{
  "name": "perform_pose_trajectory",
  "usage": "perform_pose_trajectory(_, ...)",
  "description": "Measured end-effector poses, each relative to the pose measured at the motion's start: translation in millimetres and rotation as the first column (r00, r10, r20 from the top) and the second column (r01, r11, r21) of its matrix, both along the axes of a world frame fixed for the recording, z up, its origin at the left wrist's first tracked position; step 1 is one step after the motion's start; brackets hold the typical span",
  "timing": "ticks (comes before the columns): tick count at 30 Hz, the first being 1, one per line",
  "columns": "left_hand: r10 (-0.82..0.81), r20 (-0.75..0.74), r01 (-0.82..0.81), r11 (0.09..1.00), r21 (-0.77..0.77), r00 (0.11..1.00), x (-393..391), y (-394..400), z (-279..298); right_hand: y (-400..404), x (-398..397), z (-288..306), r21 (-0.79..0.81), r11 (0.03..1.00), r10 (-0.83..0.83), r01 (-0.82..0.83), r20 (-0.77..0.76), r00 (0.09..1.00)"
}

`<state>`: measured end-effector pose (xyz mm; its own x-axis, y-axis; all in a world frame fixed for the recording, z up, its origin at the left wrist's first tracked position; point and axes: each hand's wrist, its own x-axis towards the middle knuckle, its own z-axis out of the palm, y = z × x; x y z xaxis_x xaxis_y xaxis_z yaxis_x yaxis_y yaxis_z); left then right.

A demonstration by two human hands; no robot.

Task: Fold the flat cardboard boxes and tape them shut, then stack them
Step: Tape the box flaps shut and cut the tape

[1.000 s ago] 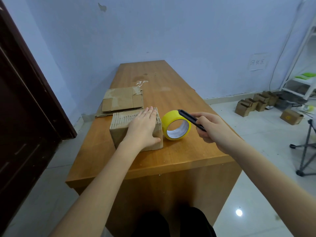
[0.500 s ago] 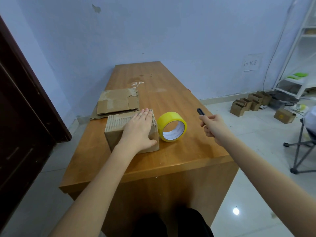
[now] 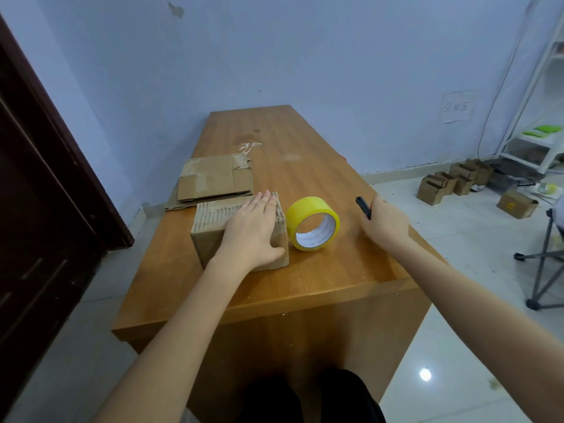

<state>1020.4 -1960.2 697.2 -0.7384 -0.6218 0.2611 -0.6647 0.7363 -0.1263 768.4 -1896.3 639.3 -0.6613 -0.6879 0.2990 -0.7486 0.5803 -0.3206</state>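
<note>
A folded cardboard box [image 3: 210, 236] stands near the front left of the wooden table [image 3: 305, 282]. My left hand [image 3: 253, 230] lies flat on its top, fingers straight, thumb down the front face. Right beside the box a yellow tape roll [image 3: 314, 222] stands on its edge. To the right of the roll my right hand [image 3: 384, 222] grips a black cutter [image 3: 363, 207], its tip pointing up and away. Behind the box lies a pile of flat cardboard boxes [image 3: 213, 180].
A dark door [image 3: 39, 190] stands at the left. On the floor at the right sit several small cardboard boxes [image 3: 451, 183], a white shelf [image 3: 537, 141] and a folding stand [image 3: 546, 264]. A scrap of clear tape [image 3: 248, 146] lies mid-table.
My right hand has drawn the black cutter away from the tape roll to the right and lowered toward the table. My left hand has stayed on the box.
</note>
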Motion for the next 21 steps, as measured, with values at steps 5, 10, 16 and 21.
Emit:
perform_pose_trajectory(5, 0.002, -0.006, -0.002, 1.000, 0.004, 1.000, 0, 0, 0, 1, -1, -15, 0.015, 1.000, 0.022, -0.023, 0.016, 1.000)
perform_pose_trajectory(10, 0.004, -0.012, -0.004, 1.000, -0.004, 1.000, 0, 1, 0, 1, -5, -18, 0.036, 0.999, 0.029, -0.030, 0.015, 0.999)
perform_pose_trajectory(16, 0.008, -0.016, -0.008, 1.000, -0.001, 1.000, -1, 0, 0, -14, 18, 33, -0.257, 0.942, 0.202, -0.217, -0.084, 0.976)
perform_pose_trajectory(21, 0.009, -0.024, -0.009, 1.000, 0.003, 1.000, 0, 1, 1, -32, 79, 93, 0.322, 0.727, 0.686, -0.606, -0.310, 0.659)
